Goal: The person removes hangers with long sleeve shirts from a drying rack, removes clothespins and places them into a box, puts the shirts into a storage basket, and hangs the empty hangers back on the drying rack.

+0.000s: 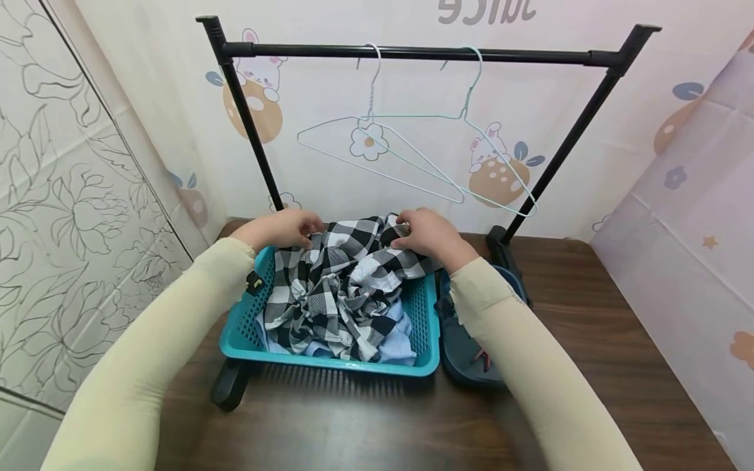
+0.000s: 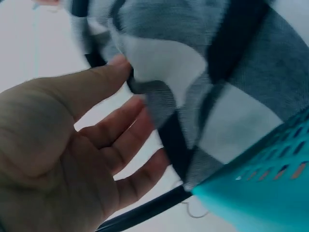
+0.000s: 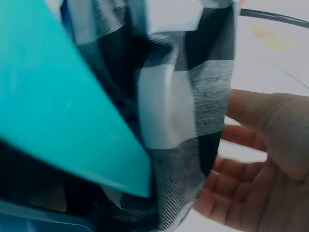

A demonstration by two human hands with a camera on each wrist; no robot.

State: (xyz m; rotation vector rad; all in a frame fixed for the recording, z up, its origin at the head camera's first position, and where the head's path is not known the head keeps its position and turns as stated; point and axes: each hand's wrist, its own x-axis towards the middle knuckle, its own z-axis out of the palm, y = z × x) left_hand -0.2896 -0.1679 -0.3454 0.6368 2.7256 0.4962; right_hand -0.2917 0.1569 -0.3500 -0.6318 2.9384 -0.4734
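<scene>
A crumpled black-and-white checked garment lies heaped in a teal plastic basket, over a light blue cloth. At the garment's far left edge, my left hand pinches the fabric; in the left wrist view the thumb of the left hand presses the cloth's edge, with the other fingers behind it. My right hand grips the far right part of the same garment. In the right wrist view, cloth hangs over the basket's rim beside the right hand, whose fingertips go behind its edge.
A black rack stands behind the basket, with a white wire hanger and a mint green one on its bar. A dark blue container sits right of the basket, partly under my right sleeve. All rest on a brown wooden surface.
</scene>
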